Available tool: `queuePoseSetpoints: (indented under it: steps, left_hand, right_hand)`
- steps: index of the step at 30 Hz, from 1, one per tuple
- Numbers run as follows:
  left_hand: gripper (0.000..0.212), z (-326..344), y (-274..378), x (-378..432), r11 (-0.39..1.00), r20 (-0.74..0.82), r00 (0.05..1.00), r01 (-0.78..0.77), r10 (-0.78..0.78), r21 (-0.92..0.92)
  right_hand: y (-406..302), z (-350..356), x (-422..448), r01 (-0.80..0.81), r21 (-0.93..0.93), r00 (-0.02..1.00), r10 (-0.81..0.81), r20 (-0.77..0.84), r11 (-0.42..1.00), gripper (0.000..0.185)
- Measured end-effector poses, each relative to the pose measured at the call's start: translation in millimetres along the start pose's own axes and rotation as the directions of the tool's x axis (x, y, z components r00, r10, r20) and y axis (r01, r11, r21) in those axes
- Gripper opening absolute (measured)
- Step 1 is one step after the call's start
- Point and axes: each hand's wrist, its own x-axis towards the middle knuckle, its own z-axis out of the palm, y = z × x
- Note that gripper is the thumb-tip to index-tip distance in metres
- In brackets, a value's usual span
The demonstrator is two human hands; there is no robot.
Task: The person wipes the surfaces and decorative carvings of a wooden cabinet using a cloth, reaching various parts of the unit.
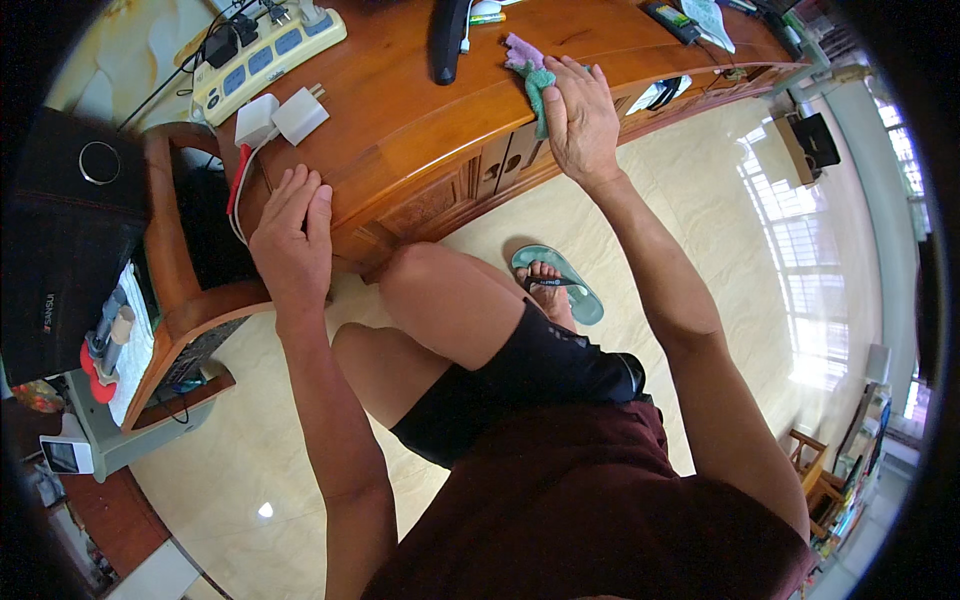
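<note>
My right hand (583, 120) presses a green and purple cloth (537, 84) onto the rounded front edge of a polished wooden cabinet (420, 127). Part of the cloth hangs over that edge, and the palm hides some of it. Farther left, my left hand (295, 225) rests on the cabinet's corner with nothing visible in it; its fingers lie close together, the thumb slightly apart. Just beyond those fingers are two white plug chargers (300, 116), one with a white cable that has a red section (239, 180).
A cream power strip (270, 64) with plugs lies at the back left. A black device (448, 41) stands mid-top. At the far right are a remote control (670, 22) and papers (707, 22). A black speaker (71, 247) is at left. Cabinet doors (504, 161) face my knees.
</note>
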Motion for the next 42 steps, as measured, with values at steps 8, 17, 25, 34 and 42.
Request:
queuePoseSetpoints:
  steps: [8,17,25,34,42]
  left_hand:
    - [0.024,-4.6,-0.6,-0.9,0.995,-0.059,0.998,-0.022,0.016,-0.097]
    - [0.023,-2.2,1.2,-2.6,0.996,-0.127,0.992,-0.013,0.001,-0.093]
    - [0.020,2.4,2.1,0.2,0.996,-0.152,0.986,-0.078,0.071,-0.045]
    - [0.017,11.3,8.3,0.6,0.973,-0.180,0.967,-0.151,0.182,0.172]
    - [0.018,26.2,11.8,1.1,0.934,-0.221,0.948,-0.153,0.231,0.321]
  right_hand:
    - [39.8,-18.9,28.2,0.021,-0.138,0.975,0.010,0.222,0.990,0.040]
    - [14.1,-36.4,47.4,0.131,-0.264,0.838,0.036,0.545,0.955,0.043]
    - [-35.9,-22.0,37.0,0.166,-0.214,0.937,-0.086,0.339,0.963,0.027]
    - [-73.3,-0.7,14.2,-0.083,0.020,0.996,0.082,0.026,0.996,0.025]
    - [-122.2,6.2,-4.9,0.027,0.336,0.997,-0.049,0.057,0.941,0.029]
